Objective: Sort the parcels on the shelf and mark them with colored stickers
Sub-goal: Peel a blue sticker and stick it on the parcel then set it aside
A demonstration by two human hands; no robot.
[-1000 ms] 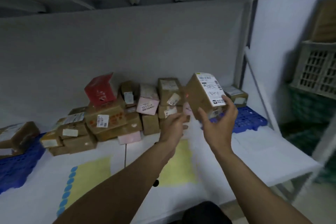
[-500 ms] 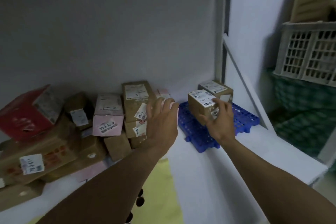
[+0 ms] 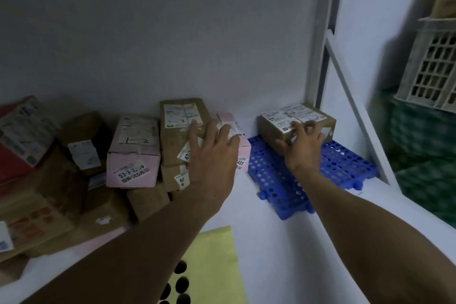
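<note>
A brown parcel (image 3: pixel 272 131) with a white label stands on the blue plastic pallet (image 3: pixel 269 175) at the shelf's back right corner, pressed against a second brown parcel (image 3: pixel 318 115). My right hand (image 3: pixel 304 148) grips its near top edge, fingers curled on the label and thumb on the front face. My left hand (image 3: pixel 212 155) is spread with straight fingers in front of a stack of parcels: a tall brown box (image 3: pixel 177 131) and a pink parcel (image 3: pixel 243 148) behind it. A yellow sticker sheet (image 3: pixel 217 261) with dark round stickers lies on the shelf under my left forearm.
More parcels are piled on the left: a pink box (image 3: pixel 133 155), brown cartons (image 3: pixel 61 217) and a red box (image 3: pixel 12 160). A white shelf post (image 3: pixel 320 44) and brace bound the right side. Beyond them stand a white lattice crate (image 3: pixel 434 69) and green crates (image 3: pixel 424 150).
My right hand carried the brown parcel from the air down onto the blue pallet and pushed it back beside the other parcel. My left hand rose and spread before the stack.
</note>
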